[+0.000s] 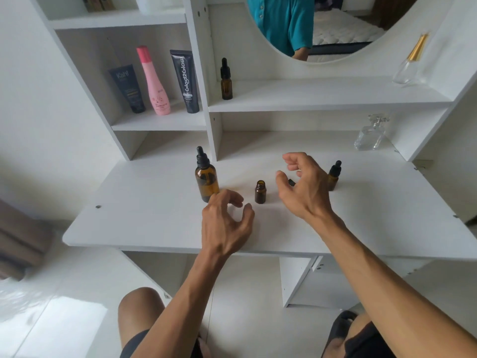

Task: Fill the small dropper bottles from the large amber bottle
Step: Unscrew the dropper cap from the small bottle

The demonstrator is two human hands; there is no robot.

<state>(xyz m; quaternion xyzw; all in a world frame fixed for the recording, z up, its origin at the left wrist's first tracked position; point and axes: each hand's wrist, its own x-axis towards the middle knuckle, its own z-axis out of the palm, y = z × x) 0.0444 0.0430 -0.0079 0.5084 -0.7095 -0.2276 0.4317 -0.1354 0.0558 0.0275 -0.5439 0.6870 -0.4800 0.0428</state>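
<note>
The large amber bottle [206, 179] with a black dropper cap stands upright on the white desk [144, 215]. A small amber bottle [260, 191] stands uncapped to its right. My left hand [227, 223] hovers just in front of the large bottle, fingers loosely curled, holding nothing. My right hand [303, 187] hangs over the desk right of the uncapped bottle, fingers relaxed and empty. A small black piece [291, 182], perhaps the cap, shows behind its palm. Another small capped dropper bottle [334, 175] stands behind the right hand. A third one [226, 80] stands on the upper shelf.
A dark tube [127, 89], a pink bottle [154, 83] and a black tube [185, 82] stand in the left shelf compartment. Two clear glass perfume bottles [371, 133] [409, 64] sit at the right. A round mirror [322, 27] hangs above.
</note>
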